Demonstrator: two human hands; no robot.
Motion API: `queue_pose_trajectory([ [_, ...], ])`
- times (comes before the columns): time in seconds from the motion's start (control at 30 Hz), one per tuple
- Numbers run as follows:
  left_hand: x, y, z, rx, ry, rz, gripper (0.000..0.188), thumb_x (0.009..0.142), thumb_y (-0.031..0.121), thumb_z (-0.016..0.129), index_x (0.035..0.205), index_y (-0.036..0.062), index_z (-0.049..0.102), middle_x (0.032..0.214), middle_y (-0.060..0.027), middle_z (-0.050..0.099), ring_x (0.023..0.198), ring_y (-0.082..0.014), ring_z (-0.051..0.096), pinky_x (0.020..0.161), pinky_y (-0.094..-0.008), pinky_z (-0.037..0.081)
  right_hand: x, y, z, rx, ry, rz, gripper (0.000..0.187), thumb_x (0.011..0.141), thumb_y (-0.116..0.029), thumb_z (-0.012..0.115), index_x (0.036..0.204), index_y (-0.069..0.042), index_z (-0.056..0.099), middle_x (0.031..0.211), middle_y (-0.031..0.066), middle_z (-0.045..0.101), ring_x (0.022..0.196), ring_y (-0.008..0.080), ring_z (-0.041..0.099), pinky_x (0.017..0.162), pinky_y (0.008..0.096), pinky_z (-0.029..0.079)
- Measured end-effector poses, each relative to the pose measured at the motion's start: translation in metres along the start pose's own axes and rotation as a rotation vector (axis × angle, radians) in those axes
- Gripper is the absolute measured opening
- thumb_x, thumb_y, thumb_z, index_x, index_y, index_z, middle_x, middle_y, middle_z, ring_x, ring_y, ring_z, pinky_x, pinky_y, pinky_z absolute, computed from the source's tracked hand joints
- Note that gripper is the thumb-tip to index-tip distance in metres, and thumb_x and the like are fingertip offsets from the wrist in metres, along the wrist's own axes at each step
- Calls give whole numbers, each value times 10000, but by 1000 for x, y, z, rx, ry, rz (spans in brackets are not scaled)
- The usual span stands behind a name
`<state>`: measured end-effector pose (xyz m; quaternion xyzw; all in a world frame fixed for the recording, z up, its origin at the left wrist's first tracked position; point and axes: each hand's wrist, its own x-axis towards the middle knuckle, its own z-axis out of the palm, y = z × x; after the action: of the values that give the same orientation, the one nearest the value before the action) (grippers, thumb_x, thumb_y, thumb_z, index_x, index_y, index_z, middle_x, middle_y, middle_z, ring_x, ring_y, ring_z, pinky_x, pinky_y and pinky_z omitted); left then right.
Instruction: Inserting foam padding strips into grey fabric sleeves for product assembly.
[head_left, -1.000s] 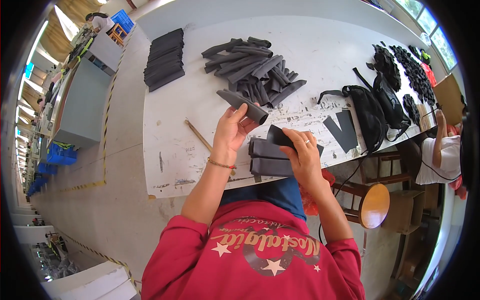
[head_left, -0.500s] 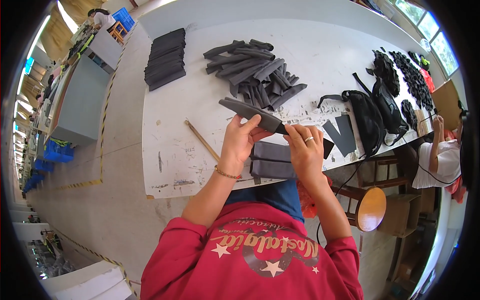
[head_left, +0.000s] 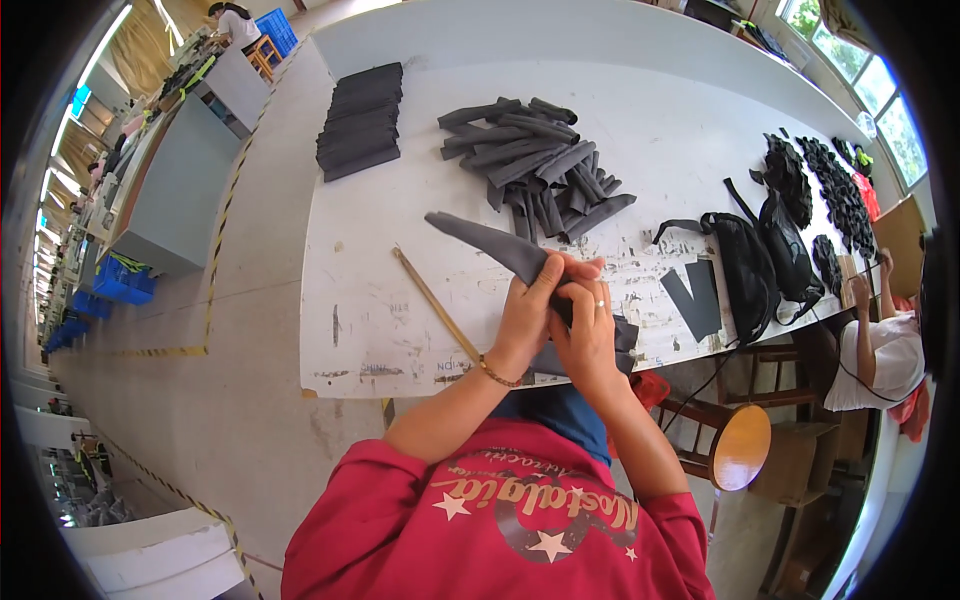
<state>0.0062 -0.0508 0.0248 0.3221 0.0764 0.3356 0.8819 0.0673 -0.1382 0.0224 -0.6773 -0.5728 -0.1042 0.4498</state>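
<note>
My left hand (head_left: pixel 528 318) is closed around a dark grey fabric sleeve (head_left: pixel 490 247), whose pointed end sticks out to the upper left over the table. Pressed close against it, my right hand (head_left: pixel 588 335) has its fingers curled onto the lower end of the same sleeve. The fingers hide that end, so any insert inside it is out of sight. Under my hands, folded grey fabric pieces (head_left: pixel 622 345) lie at the table's front edge, partly covered. Beyond my hands is a loose heap of similar grey sleeves (head_left: pixel 540 150).
A neat stack of grey pieces (head_left: pixel 360 125) lies at the far left of the white table (head_left: pixel 350 280). A wooden stick (head_left: pixel 435 300) lies left of my hands. To the right are flat dark panels (head_left: pixel 695 300), black bags (head_left: pixel 745 270) and a stool (head_left: pixel 740 447). A co-worker (head_left: pixel 880 345) sits far right.
My hands have come together, the right sliding up against the left. The black flat piece seen at the sleeve's lower end is now hidden. The view has shifted slightly.
</note>
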Motion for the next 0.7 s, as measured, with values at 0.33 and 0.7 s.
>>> queue_pose_trajectory([
  [0.33,0,-5,-6,7,97,13,278,1015,263,504,1060,1,584,1092,-208,671,1072,-268,640,972,-388,485,3,5,-3,-32,-68,-62,301,737,1,721,977,-37,544,1019,171,552,910,374,564,764,446,482],
  [0.7,-3,-21,-14,-153,128,-56,293,1008,295,506,1119,29,561,1104,-190,674,1150,-331,598,979,-436,472,3,14,-11,0,-169,-52,269,728,34,692,951,-27,554,940,133,568,863,331,583,711,408,501],
])
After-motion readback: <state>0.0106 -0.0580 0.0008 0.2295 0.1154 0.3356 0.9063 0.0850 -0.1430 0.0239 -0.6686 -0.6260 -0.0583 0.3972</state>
